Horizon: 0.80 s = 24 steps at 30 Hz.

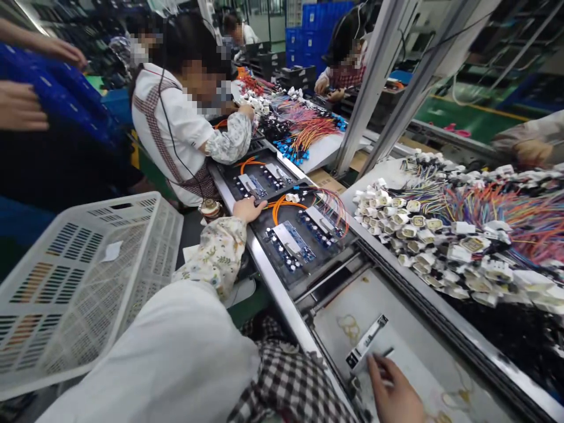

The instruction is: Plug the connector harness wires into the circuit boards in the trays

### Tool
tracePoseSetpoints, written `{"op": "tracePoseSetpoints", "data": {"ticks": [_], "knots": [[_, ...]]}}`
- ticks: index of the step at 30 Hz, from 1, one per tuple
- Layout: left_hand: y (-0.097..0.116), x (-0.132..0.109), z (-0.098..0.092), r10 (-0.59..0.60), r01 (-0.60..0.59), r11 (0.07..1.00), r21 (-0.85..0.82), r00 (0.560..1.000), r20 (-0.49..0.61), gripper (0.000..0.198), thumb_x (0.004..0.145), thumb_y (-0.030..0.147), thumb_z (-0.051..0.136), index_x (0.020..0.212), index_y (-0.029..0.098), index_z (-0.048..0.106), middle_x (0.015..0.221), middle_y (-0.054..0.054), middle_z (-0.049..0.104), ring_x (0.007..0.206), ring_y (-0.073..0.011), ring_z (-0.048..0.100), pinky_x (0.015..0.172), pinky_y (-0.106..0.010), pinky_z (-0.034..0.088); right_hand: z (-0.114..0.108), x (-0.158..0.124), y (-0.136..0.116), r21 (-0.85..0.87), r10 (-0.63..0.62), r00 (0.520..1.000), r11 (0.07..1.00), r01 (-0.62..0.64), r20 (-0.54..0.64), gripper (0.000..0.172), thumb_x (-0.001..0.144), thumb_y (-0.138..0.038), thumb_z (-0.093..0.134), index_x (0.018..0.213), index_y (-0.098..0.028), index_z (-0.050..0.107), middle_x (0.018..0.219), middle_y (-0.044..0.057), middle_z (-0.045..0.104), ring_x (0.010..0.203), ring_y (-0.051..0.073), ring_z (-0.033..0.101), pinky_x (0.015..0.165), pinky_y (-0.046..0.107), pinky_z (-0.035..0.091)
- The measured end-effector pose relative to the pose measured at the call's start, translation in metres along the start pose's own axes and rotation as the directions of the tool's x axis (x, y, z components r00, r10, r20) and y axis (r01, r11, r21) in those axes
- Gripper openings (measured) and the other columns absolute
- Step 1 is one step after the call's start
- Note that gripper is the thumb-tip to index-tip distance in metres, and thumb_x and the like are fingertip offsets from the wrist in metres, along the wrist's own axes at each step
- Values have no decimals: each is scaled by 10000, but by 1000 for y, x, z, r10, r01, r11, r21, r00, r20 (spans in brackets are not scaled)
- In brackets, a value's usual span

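Observation:
My left hand point(249, 209) is at the near corner of a black tray point(288, 276), fingers bent over its rim. On this tray lie two blue circuit boards with silver plates, one board point(288, 242) nearer me and another board point(321, 222) behind it. Orange wires point(279, 205) loop out from them. My right hand point(394, 390) hovers low over the whitish worktop point(414, 329), thumb and forefinger apart, with nothing visible between them. Just beyond its fingertips lies a narrow metal fixture with dark ends point(366, 342). The right hand's lower part is cut off by the frame.
Metal rails point(282, 294) border the line. A second black tray with boards point(259, 179) sits farther along. White connectors with coloured wires point(440, 229) are heaped right. A white plastic basket point(145, 235) stands left. Co-workers sit ahead; another person's hands point(26, 106) reach in left.

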<state>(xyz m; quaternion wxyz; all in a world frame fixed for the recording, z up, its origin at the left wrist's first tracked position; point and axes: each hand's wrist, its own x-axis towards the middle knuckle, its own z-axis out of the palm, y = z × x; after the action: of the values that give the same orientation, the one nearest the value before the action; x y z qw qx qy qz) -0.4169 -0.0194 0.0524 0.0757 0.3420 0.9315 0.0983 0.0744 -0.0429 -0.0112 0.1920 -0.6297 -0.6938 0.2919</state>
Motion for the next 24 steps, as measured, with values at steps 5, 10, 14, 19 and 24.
{"op": "tracePoseSetpoints", "data": {"ticks": [5, 10, 14, 19, 24], "knots": [[21, -56, 3, 114, -125, 989, 84, 986, 124, 388, 908, 452, 504, 1111, 128, 574, 1077, -92, 615, 974, -201, 607, 865, -418, 504, 30, 2, -46, 317, 175, 969, 922, -223, 173, 788, 642, -702, 556, 1193, -140, 525, 1197, 195, 620, 941, 288, 665, 778, 409, 539], [53, -132, 11, 376, -408, 909, 83, 890, 259, 590, 898, 613, 309, 967, 121, 629, 891, -174, 678, 910, -358, 651, 781, -449, 493, 21, -21, -21, 418, 325, 946, 859, -295, 0, 824, 753, -691, 442, 1345, -122, 382, 1150, 175, 641, 944, 233, 664, 749, 355, 553], [81, -179, 20, 598, -641, 767, -32, 697, 396, 542, 899, 549, 350, 1048, 101, 616, 881, -196, 691, 886, -390, 656, 771, -463, 482, -11, -47, 18, 358, 422, 857, 881, -310, -296, 704, 763, -652, 465, 1229, -126, 514, 1055, 164, 667, 974, 262, 637, 863, 428, 502], [131, -231, 39, 791, -764, 542, -351, 323, 519, 452, 905, 467, 404, 1073, 109, 623, 922, -154, 708, 892, -324, 668, 790, -399, 491, -36, -90, 26, 134, 313, 693, 944, -301, -650, 680, 767, -554, 529, 1279, -113, 450, 1440, 228, 344, 1354, 331, 288, 1080, 567, 227], [170, -286, 57, 863, -622, 420, -661, 49, 502, 395, 926, 360, 431, 1195, 108, 573, 1068, -112, 699, 924, -178, 683, 805, -256, 525, -13, -104, -3, -325, -183, 766, 945, -36, -616, 574, 801, -419, 580, 1298, -181, 421, 1376, 188, 419, 1291, 299, 375, 1018, 510, 335]]}}
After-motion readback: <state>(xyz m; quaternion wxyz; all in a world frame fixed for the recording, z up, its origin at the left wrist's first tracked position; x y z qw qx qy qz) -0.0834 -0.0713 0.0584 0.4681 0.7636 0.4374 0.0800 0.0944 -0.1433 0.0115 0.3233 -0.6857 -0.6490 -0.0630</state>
